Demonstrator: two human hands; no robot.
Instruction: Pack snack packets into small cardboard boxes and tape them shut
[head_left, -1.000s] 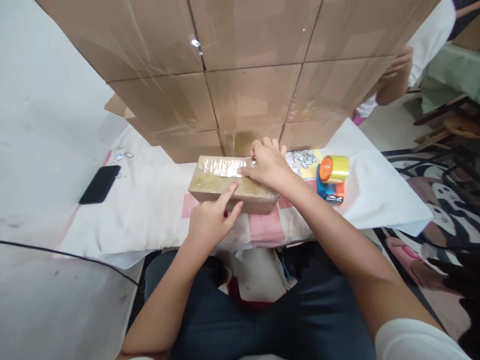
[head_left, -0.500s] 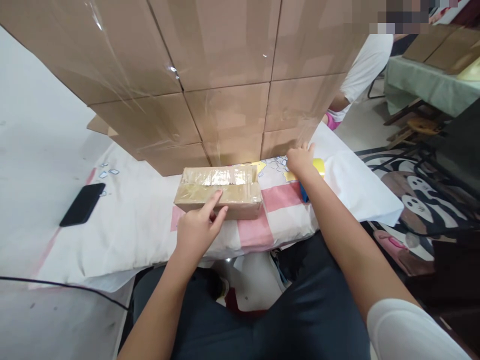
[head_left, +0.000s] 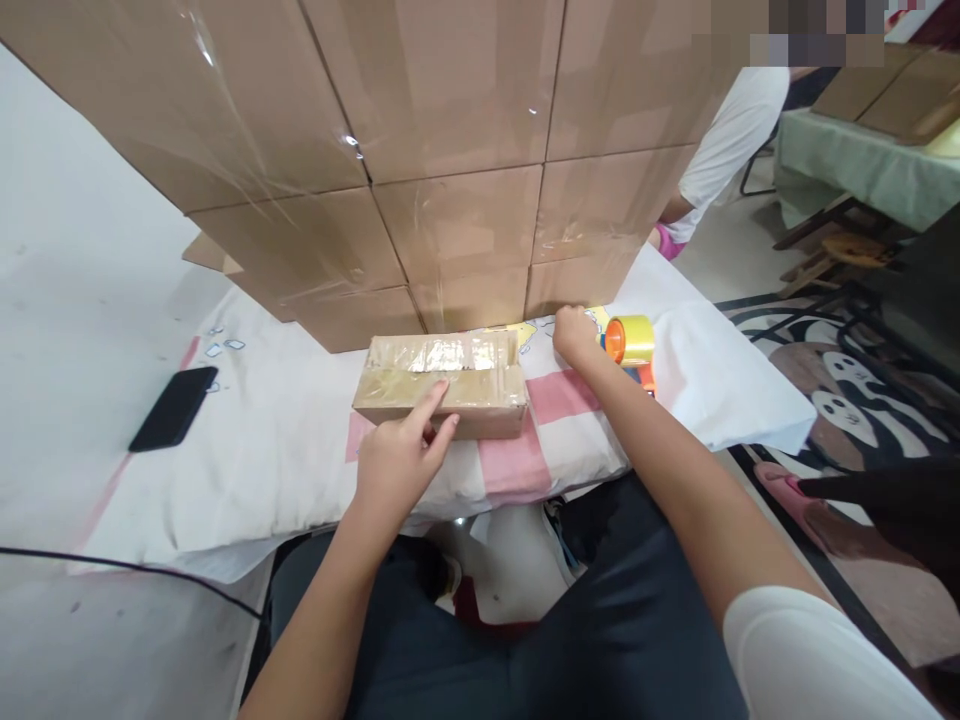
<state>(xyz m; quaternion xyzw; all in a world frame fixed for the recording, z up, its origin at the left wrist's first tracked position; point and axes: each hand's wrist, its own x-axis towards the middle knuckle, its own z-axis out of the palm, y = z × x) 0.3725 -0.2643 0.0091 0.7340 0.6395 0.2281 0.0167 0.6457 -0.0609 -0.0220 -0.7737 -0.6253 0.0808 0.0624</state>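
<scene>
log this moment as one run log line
left hand: index finger on taped parcel | right hand: beside tape dispenser, grip unclear | parcel: flat on cloth | phone: far left

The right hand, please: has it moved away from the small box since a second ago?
Yes. The right hand left the small box and went right, to the tape dispenser.

Right hand off the parcel, now at the tape dispenser

I see my right hand [head_left: 574,333], which a second ago pressed tape on top of the taped parcel [head_left: 442,383], now off it and to the right, beside the tape dispenser [head_left: 630,345]. Half a second ago the hand covered the dispenser's yellow roll; now the roll shows clear beside my knuckles.
</scene>
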